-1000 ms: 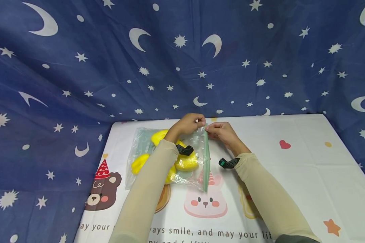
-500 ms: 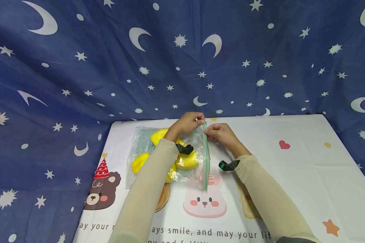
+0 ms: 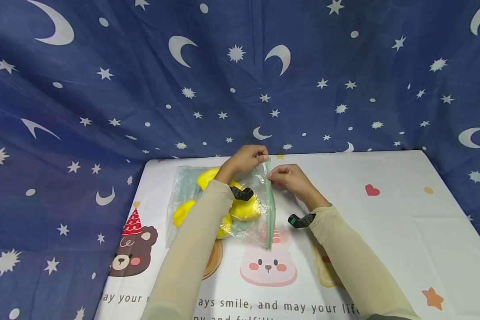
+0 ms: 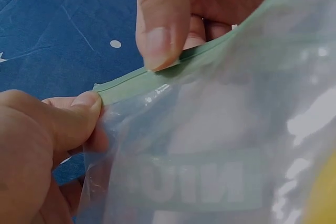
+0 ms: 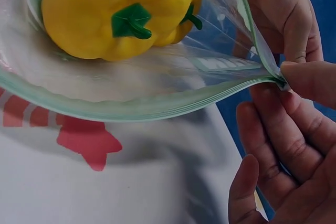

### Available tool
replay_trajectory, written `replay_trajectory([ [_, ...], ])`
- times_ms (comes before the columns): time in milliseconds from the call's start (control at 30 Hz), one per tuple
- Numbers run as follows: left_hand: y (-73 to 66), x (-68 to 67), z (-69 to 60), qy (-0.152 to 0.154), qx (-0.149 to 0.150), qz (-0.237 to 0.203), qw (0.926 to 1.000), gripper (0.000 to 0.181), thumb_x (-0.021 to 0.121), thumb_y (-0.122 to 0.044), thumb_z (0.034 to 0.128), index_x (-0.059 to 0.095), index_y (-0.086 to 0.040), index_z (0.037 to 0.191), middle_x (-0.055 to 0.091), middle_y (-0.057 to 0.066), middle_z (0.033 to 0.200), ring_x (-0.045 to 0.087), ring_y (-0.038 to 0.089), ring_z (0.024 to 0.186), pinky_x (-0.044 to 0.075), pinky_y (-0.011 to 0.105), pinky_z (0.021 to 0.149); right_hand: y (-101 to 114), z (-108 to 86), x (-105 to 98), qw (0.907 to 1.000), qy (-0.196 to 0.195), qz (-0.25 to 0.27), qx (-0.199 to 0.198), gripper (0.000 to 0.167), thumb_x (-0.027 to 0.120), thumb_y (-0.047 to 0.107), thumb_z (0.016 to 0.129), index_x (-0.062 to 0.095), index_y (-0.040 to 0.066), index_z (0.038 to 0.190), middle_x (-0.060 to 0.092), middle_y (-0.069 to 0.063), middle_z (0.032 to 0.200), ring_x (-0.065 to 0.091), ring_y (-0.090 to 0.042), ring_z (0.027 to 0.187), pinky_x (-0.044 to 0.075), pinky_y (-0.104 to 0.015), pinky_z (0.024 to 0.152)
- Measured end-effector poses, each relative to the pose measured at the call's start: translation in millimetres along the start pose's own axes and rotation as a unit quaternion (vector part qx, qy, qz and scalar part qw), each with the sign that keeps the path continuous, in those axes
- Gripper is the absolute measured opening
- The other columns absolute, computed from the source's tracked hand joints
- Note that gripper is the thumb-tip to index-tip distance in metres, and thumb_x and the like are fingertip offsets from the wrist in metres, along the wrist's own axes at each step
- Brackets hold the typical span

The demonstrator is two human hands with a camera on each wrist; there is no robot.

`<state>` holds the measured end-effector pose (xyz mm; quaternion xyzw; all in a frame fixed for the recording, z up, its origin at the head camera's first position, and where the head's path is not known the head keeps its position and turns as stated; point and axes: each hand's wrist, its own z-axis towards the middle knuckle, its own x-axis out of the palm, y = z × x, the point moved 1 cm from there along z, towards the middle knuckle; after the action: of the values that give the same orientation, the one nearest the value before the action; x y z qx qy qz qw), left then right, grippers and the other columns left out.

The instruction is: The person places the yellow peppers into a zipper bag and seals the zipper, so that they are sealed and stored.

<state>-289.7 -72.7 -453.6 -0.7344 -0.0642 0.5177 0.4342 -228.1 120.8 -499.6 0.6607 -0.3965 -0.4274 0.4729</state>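
Note:
A clear zip bag [image 3: 186, 184] with a green zip strip [image 3: 271, 218] lies on the table, its mouth toward the right. Inside are several yellow bell peppers [image 3: 246, 210], with green stems [image 5: 131, 22] showing in the right wrist view. My left hand [image 3: 246, 158] pinches the bag's far top corner between thumb and fingers. Just nearer along the same edge, my right hand [image 3: 293, 178] pinches the zip strip, thumb on one side and fingers behind. In the right wrist view the lips are pressed together at the pinch and parted along the rest of the mouth.
A white tablecloth [image 3: 384, 249] printed with a bear, a rabbit and lettering covers the table. Behind it and to the left hangs a blue curtain [image 3: 144, 71] with moons and stars. My left forearm [image 3: 192, 253] crosses over part of the bag.
My right hand has slid a short way along the zip strip toward the near side. My left hand has kept its pinch on the corner and moved up slightly.

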Motion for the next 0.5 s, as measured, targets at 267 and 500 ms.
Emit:
replay_trajectory([
  [267, -0.3, -3.1, 1.2, -0.008, -0.004, 0.003, 1.0000, 0.016, 0.055, -0.022, 0.1064, 0.065, -0.015, 0.096, 0.060, 0.001, 0.088, 0.055, 0.017, 0.083, 0.045, 0.028, 0.076, -1.3, -6.6, 1.0, 0.9998, 0.010, -0.018, -0.001, 0.016, 0.072, 0.019, 0.091, 0.077, 0.004, 0.092, 0.074, -0.002, 0.082, 0.060, -0.031, 0.080, 0.051, -0.039, 0.068],
  [500, -2.7, -5.9, 1.3, -0.008, -0.007, 0.002, 0.9999, 0.016, 0.055, -0.021, 0.1066, 0.064, -0.014, 0.095, 0.056, 0.000, 0.086, 0.053, 0.017, 0.084, 0.043, 0.029, 0.077, -0.4, -15.4, 2.0, 0.9989, 0.032, -0.034, -0.005, 0.018, 0.069, 0.018, 0.093, 0.077, 0.002, 0.095, 0.074, -0.012, 0.087, 0.061, -0.035, 0.080, 0.049, -0.037, 0.064],
])
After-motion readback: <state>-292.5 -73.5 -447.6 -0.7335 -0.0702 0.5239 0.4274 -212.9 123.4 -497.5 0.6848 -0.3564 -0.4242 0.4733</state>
